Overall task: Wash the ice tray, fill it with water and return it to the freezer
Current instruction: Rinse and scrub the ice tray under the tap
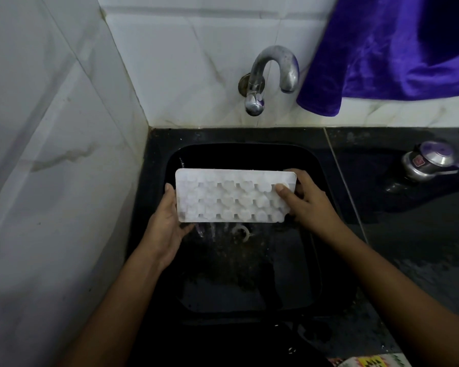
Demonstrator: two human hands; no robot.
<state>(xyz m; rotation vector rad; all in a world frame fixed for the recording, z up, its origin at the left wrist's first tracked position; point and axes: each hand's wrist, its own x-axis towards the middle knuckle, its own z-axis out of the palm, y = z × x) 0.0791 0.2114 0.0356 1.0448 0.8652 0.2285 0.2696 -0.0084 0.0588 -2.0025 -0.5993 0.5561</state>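
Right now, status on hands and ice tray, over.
Left hand, right hand grip ice tray ends. Tray over sink, dripping. Nothing blocking.

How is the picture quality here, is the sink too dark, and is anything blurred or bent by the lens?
Head view: the black sink is underlit, its basin almost featureless; the white ice tray is brightest and slightly washed out, cells soft; water falling from its near edge smears with motion; the tap carries small glints; the wide lens bends the tile lines.
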